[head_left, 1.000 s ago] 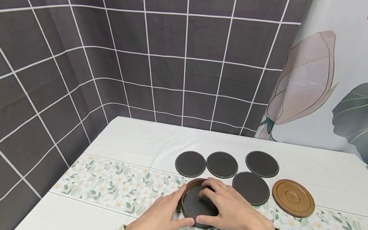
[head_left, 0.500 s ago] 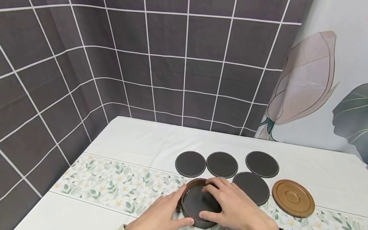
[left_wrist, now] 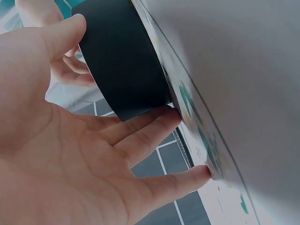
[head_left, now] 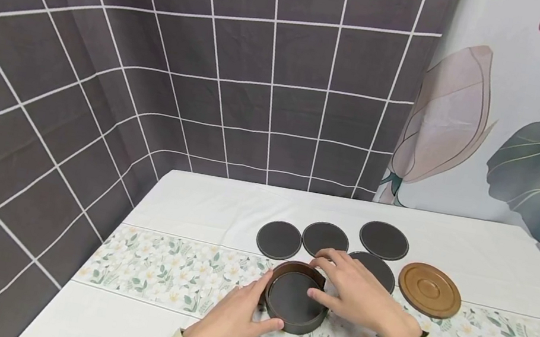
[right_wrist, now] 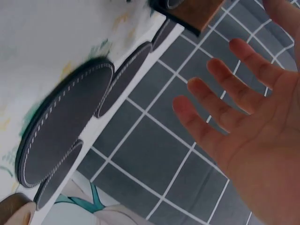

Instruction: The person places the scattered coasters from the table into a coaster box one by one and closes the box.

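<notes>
A dark round coaster holder (head_left: 298, 327) with a brown inner wall stands on the table; its wall breaks off at the right. Inside lies a black coaster (head_left: 296, 298). My left hand (head_left: 235, 319) holds the holder's left side, thumb at the near rim, fingers along the outer wall; in the left wrist view the fingertips reach the cloth. Over the holder's right edge hovers my right hand (head_left: 358, 295), its fingers loosely spread and nothing in them. The right wrist view shows this palm (right_wrist: 262, 140) apart from the holder's cut wall end (right_wrist: 192, 14).
Behind the holder lie several black stitched coasters, among them a left one (head_left: 279, 240), a middle one (head_left: 325, 239) and a far one (head_left: 384, 240). Another coaster (head_left: 375, 270) is partly behind my right hand. A brown round lid-like disc (head_left: 430, 290) lies at the right.
My right hand has drawn back to the right, out of the holder's inside, leaving the coaster in it uncovered. My left hand and the holder have stayed almost still.
</notes>
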Available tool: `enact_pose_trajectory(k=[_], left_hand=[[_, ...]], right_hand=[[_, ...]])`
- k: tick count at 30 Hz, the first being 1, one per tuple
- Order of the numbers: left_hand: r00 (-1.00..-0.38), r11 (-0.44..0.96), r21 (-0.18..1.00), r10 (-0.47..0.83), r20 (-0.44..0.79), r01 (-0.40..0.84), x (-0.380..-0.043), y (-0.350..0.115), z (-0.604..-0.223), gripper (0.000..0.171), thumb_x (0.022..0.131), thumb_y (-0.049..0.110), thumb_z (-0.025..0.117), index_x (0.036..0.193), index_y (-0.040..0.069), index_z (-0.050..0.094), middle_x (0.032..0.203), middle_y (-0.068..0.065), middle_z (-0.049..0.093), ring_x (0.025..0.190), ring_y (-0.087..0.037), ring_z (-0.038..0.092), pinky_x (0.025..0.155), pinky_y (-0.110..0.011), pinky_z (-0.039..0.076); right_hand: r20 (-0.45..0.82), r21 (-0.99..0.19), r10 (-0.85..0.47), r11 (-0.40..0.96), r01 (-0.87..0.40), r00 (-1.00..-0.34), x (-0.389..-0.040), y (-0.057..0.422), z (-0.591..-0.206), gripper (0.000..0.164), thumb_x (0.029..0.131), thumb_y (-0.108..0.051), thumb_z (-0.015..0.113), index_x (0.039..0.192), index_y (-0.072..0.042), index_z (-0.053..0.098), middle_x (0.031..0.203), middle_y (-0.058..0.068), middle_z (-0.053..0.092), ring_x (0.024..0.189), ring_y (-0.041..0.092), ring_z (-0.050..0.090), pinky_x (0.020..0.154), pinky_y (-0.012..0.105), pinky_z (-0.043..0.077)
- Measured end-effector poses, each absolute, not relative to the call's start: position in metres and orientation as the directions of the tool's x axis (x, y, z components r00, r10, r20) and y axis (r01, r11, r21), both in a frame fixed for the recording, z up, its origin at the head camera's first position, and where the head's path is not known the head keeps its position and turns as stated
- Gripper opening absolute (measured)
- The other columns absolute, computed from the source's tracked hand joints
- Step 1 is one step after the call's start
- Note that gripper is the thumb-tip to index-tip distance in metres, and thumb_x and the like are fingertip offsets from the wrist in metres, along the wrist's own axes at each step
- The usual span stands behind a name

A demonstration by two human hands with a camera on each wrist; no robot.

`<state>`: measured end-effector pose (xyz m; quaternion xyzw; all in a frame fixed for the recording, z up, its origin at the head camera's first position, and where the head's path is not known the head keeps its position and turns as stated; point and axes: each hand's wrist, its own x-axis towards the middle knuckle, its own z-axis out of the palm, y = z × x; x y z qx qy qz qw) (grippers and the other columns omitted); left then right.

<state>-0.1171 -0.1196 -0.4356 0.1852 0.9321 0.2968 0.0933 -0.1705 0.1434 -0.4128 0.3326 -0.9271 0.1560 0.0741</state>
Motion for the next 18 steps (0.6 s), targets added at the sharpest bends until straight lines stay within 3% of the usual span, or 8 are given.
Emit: enact_pose_trajectory(k=[5, 18], left_hand=[[-0.913, 0.751, 0.586, 0.405, -0.048, 0.303, -0.117, -0.120, -0.436, 0.096, 0.093, 0.057, 0.069, 0.161, 0.005, 0.028, 0.151, -0.017, 0.053, 0.136, -0.037, 0.054, 0.112, -0.061, 0.041], [-0.913, 0.747, 0.596, 0.404, -0.054, 0.295, -0.116, -0.121, -0.436, 0.096, 0.093, 0.057, 0.069, 0.161, 0.004, 0.027, 0.153, -0.018, 0.051, 0.138, -0.039, 0.051, 0.114, -0.065, 0.035]], right_hand=[[0.277, -0.237, -0.564, 0.745, -0.624, -0.778, -0.175, 0.153, -0.407, 0.044, 0.094, -0.039, 0.075, 0.129, -0.012, 0.067, 0.134, 0.007, 0.060, 0.121, 0.030, 0.060, 0.102, 0.056, 0.049], [0.352, -0.250, -0.487, 0.774, -0.582, -0.799, -0.186, 0.180, -0.399, 0.047, 0.093, -0.036, 0.076, 0.130, -0.009, 0.064, 0.133, 0.013, 0.059, 0.121, 0.035, 0.058, 0.098, 0.059, 0.049]])
